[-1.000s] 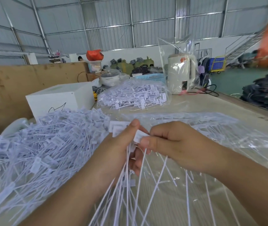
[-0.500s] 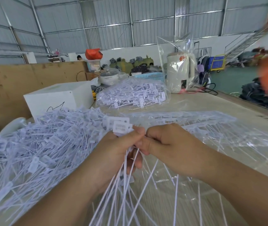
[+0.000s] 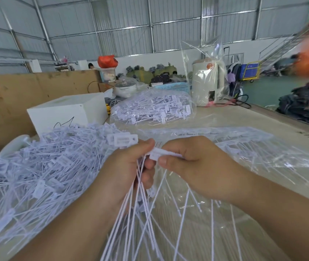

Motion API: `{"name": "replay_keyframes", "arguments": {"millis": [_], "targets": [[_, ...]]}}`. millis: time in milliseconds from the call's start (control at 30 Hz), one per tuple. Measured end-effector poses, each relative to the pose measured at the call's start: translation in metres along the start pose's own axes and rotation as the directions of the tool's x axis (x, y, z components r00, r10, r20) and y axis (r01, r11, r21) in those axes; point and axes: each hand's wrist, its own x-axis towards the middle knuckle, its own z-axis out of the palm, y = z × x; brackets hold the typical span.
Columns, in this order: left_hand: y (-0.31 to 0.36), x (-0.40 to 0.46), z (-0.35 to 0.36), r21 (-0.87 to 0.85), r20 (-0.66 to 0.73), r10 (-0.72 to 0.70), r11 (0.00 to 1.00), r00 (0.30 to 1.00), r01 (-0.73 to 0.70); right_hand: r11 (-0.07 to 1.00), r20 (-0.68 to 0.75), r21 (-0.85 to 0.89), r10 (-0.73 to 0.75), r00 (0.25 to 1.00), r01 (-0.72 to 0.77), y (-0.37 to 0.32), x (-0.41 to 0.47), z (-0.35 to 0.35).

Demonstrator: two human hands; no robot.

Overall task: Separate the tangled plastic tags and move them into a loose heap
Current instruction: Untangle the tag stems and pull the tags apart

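My left hand [image 3: 125,172] grips a bunch of white plastic tags [image 3: 142,210]; their thin tails hang down toward me and one flat head [image 3: 122,140] sticks up above my thumb. My right hand [image 3: 197,166] pinches the head of a single tag [image 3: 159,154] between thumb and forefinger, right beside the left thumb. A large loose heap of separated tags [image 3: 37,176] spreads over the table to the left. More tags lie in clear plastic wrap [image 3: 253,151] under and beyond my right hand.
A sealed bag of tags [image 3: 153,108] lies farther back on the table. A white box [image 3: 69,112] stands behind the heap, next to a brown cardboard wall [image 3: 8,98]. A wrapped kettle [image 3: 206,83] stands at the back. Dark clothing [image 3: 304,106] is piled off the right edge.
My hands have stayed together at the bunch. The right thumb and forefinger have shifted onto one tag head and drawn it slightly right of the left thumb.
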Motion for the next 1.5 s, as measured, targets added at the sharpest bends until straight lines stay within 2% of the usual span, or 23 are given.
{"name": "replay_keyframes", "arguments": {"millis": [100, 200, 367, 433, 467, 500, 533, 600, 633, 700, 733, 867, 967, 1033, 1167, 1267, 1333, 1400, 1433, 1500], "targets": [[0.003, 0.002, 0.002, -0.012, -0.04, -0.089, 0.996, 0.995, 0.089, 0.926, -0.042, -0.376, -0.063, 0.997, 0.042, -0.009, -0.003, 0.004], [0.004, 0.003, 0.0, 0.013, -0.115, -0.153, 0.988, 0.982, 0.155, 0.795, -0.004, -0.594, -0.16, 0.987, 0.127, -0.015, -0.006, 0.005], [0.003, 0.003, 0.001, 0.031, -0.162, -0.182, 0.981, 0.97, 0.189, 0.731, 0.031, -0.666, -0.171, 0.985, 0.148, -0.019, -0.009, 0.004], [0.005, 0.005, -0.005, 0.232, -0.303, -0.019, 0.968, 0.953, 0.093, 0.741, 0.0, -0.644, -0.249, 0.969, 0.19, -0.017, -0.009, 0.004], [0.008, 0.008, -0.012, 0.368, -0.401, 0.114, 0.929, 0.909, 0.046, 0.762, -0.036, -0.609, -0.305, 0.952, 0.221, -0.015, -0.008, 0.003], [0.013, 0.009, -0.02, 0.429, -0.48, 0.219, 0.903, 0.85, 0.01, 0.795, -0.091, -0.561, -0.339, 0.936, 0.233, -0.013, -0.008, 0.001], [0.019, 0.009, -0.025, 0.408, -0.51, 0.276, 0.911, 0.815, -0.053, 0.843, -0.175, -0.486, -0.353, 0.919, 0.231, -0.009, -0.007, -0.002], [0.025, 0.003, -0.026, 0.415, -0.429, 0.365, 0.892, 0.826, -0.178, 0.936, -0.269, -0.271, -0.297, 0.916, 0.224, -0.003, -0.004, -0.006], [0.023, 0.0, -0.019, 0.458, -0.329, 0.384, 0.864, 0.862, -0.21, 0.963, -0.267, -0.157, -0.255, 0.929, 0.219, 0.0, -0.003, -0.006], [0.016, -0.009, -0.003, 0.457, -0.122, 0.327, 0.857, 0.937, -0.239, 0.981, -0.185, 0.115, -0.131, 0.974, 0.153, 0.01, -0.001, -0.005], [0.011, -0.013, 0.005, 0.433, -0.063, 0.266, 0.876, 0.962, -0.214, 0.97, -0.13, 0.211, -0.095, 0.987, 0.121, 0.015, 0.0, -0.004], [0.003, -0.012, 0.008, 0.372, -0.066, 0.079, 0.927, 0.995, -0.049, 0.937, -0.03, 0.341, -0.064, 0.998, 0.07, 0.022, 0.004, 0.004], [-0.001, -0.014, 0.013, 0.294, 0.057, 0.048, 0.954, 0.997, -0.063, 0.862, 0.07, 0.503, -0.11, 0.991, 0.06, 0.024, 0.005, 0.013], [-0.003, -0.013, 0.014, 0.3, 0.071, 0.064, 0.95, 0.995, -0.082, 0.864, 0.101, 0.502, -0.098, 0.99, 0.035, 0.024, 0.006, 0.016], [0.003, -0.007, 0.006, 0.184, 0.01, 0.015, 0.983, 1.0, -0.017, 0.919, 0.183, 0.386, 0.01, 0.983, -0.081, 0.024, 0.006, 0.005], [0.004, -0.005, 0.0, 0.185, 0.007, 0.029, 0.982, 1.0, -0.029, 0.946, 0.247, 0.306, 0.03, 0.969, -0.108, 0.021, 0.003, 0.0], [0.003, -0.005, 0.001, 0.156, -0.011, 0.02, 0.988, 1.0, -0.018, 0.953, 0.194, 0.29, 0.03, 0.98, -0.087, 0.017, 0.002, 0.002], [0.005, -0.003, 0.003, 0.054, -0.036, -0.037, 0.998, 0.999, 0.039, 0.97, 0.083, 0.238, 0.026, 0.996, -0.045, 0.013, 0.002, 0.006], [0.006, -0.001, 0.004, -0.003, -0.048, -0.076, 0.997, 0.996, 0.076, 0.989, 0.016, 0.15, 0.014, 1.0, -0.016, 0.012, 0.002, 0.008], [0.008, 0.002, 0.005, -0.077, -0.063, -0.144, 0.987, 0.988, 0.139, 0.988, -0.078, -0.149, -0.047, 0.996, 0.035, 0.009, 0.001, 0.012]]}}
